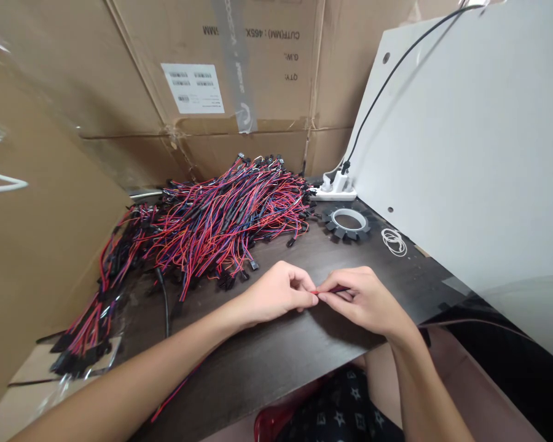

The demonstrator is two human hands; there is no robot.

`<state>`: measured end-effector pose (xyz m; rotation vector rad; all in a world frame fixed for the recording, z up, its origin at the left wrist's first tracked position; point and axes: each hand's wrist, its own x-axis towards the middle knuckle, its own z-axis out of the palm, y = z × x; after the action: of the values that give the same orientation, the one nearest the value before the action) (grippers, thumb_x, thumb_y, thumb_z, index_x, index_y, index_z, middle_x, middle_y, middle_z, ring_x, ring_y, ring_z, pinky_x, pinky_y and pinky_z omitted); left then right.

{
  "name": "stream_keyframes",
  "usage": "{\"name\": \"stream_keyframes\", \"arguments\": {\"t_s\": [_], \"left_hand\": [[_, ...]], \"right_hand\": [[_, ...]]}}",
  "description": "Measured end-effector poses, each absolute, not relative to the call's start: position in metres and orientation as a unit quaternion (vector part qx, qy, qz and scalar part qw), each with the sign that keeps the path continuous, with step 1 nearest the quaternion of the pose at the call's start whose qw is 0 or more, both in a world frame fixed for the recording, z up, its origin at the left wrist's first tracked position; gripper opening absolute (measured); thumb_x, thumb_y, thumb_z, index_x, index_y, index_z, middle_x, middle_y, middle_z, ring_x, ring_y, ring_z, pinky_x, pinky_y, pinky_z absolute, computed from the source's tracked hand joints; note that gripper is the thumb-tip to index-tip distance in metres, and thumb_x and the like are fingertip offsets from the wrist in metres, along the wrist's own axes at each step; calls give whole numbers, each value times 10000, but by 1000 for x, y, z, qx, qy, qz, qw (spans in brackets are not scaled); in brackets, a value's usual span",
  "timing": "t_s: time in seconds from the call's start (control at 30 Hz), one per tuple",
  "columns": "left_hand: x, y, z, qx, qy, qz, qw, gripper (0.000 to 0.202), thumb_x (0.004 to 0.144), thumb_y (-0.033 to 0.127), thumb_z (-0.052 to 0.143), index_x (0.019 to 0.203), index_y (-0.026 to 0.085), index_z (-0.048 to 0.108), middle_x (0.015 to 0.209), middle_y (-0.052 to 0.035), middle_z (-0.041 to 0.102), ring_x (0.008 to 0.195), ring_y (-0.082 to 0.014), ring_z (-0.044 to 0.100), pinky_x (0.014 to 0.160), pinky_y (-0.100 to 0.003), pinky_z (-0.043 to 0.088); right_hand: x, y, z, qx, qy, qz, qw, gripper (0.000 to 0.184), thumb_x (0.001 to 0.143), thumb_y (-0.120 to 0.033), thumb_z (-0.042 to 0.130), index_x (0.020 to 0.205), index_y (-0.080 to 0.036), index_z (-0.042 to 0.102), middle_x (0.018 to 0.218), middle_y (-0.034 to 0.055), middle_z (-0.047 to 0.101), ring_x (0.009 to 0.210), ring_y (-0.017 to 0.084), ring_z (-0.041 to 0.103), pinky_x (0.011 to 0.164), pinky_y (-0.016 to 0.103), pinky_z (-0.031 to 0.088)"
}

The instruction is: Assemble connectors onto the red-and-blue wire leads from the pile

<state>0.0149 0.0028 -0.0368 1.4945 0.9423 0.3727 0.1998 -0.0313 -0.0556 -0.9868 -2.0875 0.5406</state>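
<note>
My left hand [276, 294] and my right hand [366, 301] meet at the middle of the dark table [267, 356], fingertips together. Both pinch a short red wire [330, 290] that runs between them and into the right hand's fingers. Behind the hands lies a big heap of red, blue and black wires with black connectors [221, 215]. A second bunch of wires [92, 325] trails down the left side of the table.
Cardboard boxes [188, 80] wall in the back and left. A white board [465, 141] leans at the right, with a black cable along it. A black toothed ring [348, 222], white rubber bands [394, 240] and a white power strip [335, 187] lie at the back right.
</note>
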Motion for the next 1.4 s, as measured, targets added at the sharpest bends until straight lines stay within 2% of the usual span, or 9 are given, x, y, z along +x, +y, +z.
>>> {"name": "stream_keyframes", "arguments": {"t_s": [0.1,0.3,0.5,0.93,1.4], "left_hand": [[14,3,-40,706,401,171,558,123,724,208,623,657,110,655,514,35,529,495,-78,434,496,-200,318],[11,1,-44,848,335,202,358,179,840,161,566,784,124,732,695,-31,686,622,-110,581,625,-220,387],[9,-2,-44,897,281,212,269,211,883,126,513,828,106,716,706,-47,667,656,-124,597,627,-223,391],[8,-2,-44,914,284,186,221,239,905,131,464,804,97,677,702,-47,625,656,-138,565,631,-245,388],[8,-3,-45,929,281,169,174,254,904,151,456,772,124,671,679,-35,614,632,-142,552,600,-250,370]], "right_hand": [[200,-30,-57,-395,-815,209,370,118,824,-134,600,736,-151,676,608,6,666,507,92,537,518,195,367],[200,-31,-57,-410,-813,216,353,111,821,-114,597,751,-150,676,641,9,680,543,100,572,539,197,384],[199,-30,-56,-410,-816,210,349,113,823,-119,593,739,-154,660,644,6,675,554,105,578,545,201,392],[200,-30,-56,-424,-819,211,323,76,833,-113,604,797,-167,643,735,19,690,651,137,618,621,226,428],[197,-31,-53,-417,-828,202,315,155,842,-127,548,707,-170,610,623,4,641,555,121,553,562,222,381]]}}
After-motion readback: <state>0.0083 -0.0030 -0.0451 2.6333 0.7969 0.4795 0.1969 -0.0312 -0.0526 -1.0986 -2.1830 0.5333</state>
